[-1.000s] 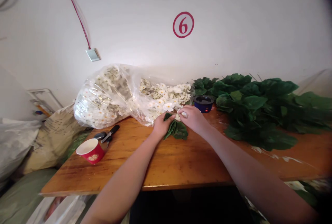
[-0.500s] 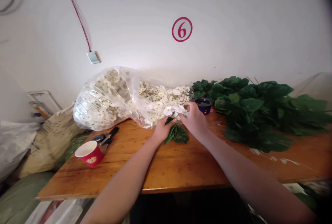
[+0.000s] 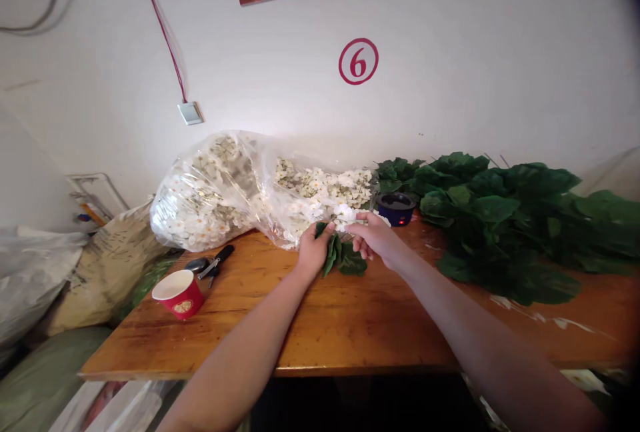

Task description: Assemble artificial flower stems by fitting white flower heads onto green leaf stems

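White flower sprig (image 3: 345, 214) runs leftward from the right hand (image 3: 377, 237), fingers (image 3: 361, 224) clamped on it; left hand (image 3: 314, 252) grips green leaves (image 3: 347, 262).

Single head-worn camera, above person's own arms, looking forward and down; close over wooden table (image 3: 365, 335), facing white wall (image 3: 500, 65); left hand (image 3: 314, 252) and right hand (image 3: 376, 239) just below frame centre, near table's far edge
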The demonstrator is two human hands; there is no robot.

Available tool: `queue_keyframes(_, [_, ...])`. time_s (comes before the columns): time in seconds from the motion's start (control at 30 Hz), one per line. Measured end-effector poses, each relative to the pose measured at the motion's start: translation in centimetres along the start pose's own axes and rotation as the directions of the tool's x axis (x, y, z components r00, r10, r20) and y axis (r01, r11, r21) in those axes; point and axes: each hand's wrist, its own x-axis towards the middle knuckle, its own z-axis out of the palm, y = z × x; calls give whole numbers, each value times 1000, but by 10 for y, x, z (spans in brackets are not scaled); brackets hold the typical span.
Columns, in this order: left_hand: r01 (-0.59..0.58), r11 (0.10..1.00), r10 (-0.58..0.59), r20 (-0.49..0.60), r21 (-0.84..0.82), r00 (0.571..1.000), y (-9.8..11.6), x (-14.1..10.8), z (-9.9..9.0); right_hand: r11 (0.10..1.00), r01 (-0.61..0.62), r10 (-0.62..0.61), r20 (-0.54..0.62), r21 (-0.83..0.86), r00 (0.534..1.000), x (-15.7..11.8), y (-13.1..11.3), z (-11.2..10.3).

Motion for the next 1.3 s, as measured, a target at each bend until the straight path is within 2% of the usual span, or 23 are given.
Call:
queue_keyframes(0.1, [1,1000,-2,-69,-15,998,0,0,-1,997,78,-78,6,-1,997,-5,-2,3])
queue_keyframes(0.17, [-12,1000,13,-89,9,996,3,-2,-1,995,104,-103,108,-9,989,-7,-3,6])
queue_keyframes(0.27, [-87,991,94,-60,105,994,8,-6,0,996,82,-85,227,23,970,-6,-2,12])
queue_keyframes(0.33, [-150,974,157,-29,171,987,11,-9,1,996,68,-77,194,54,978,-3,0,13])
queue_keyframes(0.47, [-181,937,186,14,298,983,12,-11,1,991,9,-24,111,130,994,3,2,7])
queue_keyframes(0.6, [-197,868,177,87,455,980,7,-10,1,964,-128,78,210,234,975,9,1,-1])
queue_keyframes(0.67, [-230,859,193,126,457,973,5,-10,1,936,-197,123,256,290,959,11,0,-4])
queue_keyframes(0.77, [-259,866,209,160,427,965,3,-9,0,900,-233,141,260,367,955,11,-2,-7])
queue_keyframes(0.87, [-219,868,171,145,445,975,2,-6,-2,885,-202,100,252,420,963,9,-3,-7])
queue_keyframes(0.97, [-180,851,136,122,494,983,2,-3,-5,902,-113,25,212,416,977,8,-1,-6])
queue_keyframes(1.1, [-246,832,195,154,497,969,3,-3,-4,927,32,-116,205,374,972,10,1,-6])
queue_keyframes(1.3, [-262,833,195,184,488,963,3,-6,-2,893,73,-201,249,443,948,8,2,-7])
